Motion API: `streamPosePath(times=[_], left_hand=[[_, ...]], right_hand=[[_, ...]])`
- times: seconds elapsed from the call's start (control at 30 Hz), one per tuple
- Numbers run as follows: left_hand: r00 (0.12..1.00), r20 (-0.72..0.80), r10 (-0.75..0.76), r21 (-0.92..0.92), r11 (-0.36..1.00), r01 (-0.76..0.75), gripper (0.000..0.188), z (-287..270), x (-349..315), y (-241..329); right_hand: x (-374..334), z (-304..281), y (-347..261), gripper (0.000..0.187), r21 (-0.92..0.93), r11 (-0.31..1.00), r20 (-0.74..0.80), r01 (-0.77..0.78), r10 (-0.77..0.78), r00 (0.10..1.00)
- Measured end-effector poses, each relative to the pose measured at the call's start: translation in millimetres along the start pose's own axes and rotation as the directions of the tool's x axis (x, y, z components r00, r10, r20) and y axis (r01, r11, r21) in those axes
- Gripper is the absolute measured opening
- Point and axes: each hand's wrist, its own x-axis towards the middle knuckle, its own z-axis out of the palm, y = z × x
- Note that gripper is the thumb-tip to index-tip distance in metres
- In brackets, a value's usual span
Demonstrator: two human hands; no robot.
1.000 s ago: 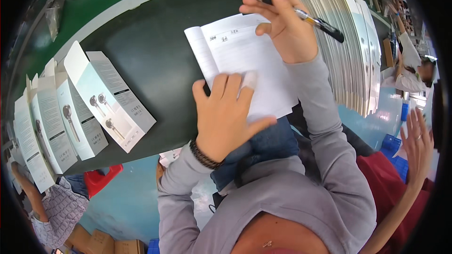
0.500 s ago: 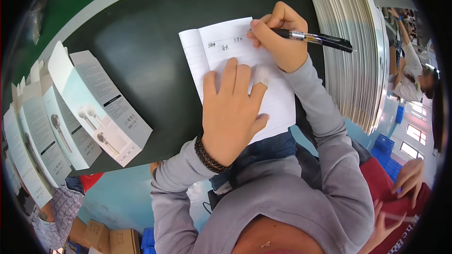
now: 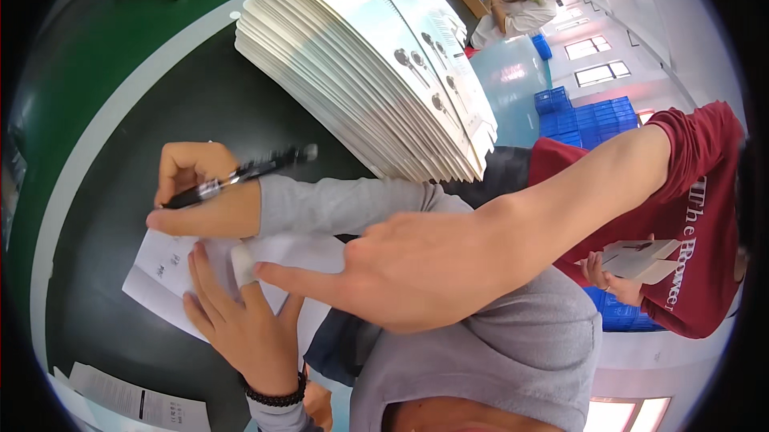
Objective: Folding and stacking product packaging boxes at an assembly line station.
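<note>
My left hand (image 3: 248,336), with a black beaded bracelet at its wrist, lies with fingers spread on a lined white notebook (image 3: 148,284). A white wrap (image 3: 243,262) covers the tip of its index finger. My right hand (image 3: 212,204) pinches a black pen (image 3: 268,164) over the upper part of the page; the pen is smeared by motion and its tip is hidden. A few handwritten marks show on the paper. From the right, a co-worker's hand (image 3: 424,272) reaches across my right arm, one finger extended at the wrapped fingertip; I cannot tell whether they touch.
A tall stack of flat earphone boxes (image 3: 352,64) stands on the dark table (image 3: 160,120) beyond my right forearm. More boxes (image 3: 136,396) lie at lower left. The co-worker in red (image 3: 697,240) holds a pale box (image 3: 641,260). Blue crates (image 3: 589,120) and another person are farther off.
My view has swung to the right, so the box stack and co-worker show more fully. The co-worker's arm now stretches over my right arm toward the notebook. The pen stays in my right hand.
</note>
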Motion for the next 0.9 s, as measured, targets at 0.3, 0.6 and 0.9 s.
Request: streamPosePath(times=[0.3,0.6,0.9], left_hand=[[1.000,-0.001,-0.030,-0.133,0.991,0.029,0.055,-3.0,-5.1,-3.0],[0.996,-0.077,-0.039,-0.103,0.994,0.031,0.046,4.5,-12.4,0.4],[0.999,-0.036,-0.033,-0.181,0.983,0.026,0.060,-5.7,-9.6,-8.9]], right_hand=[[57.0,16.4,0.0,0.071,0.152,0.988,-0.334,-0.008,0.059,0.941],[80.1,21.9,2.3,0.068,0.091,0.995,-0.307,0.037,-0.007,0.952],[111.8,21.3,15.3,0.050,0.240,0.920,-0.597,0.310,-0.112,0.794]])
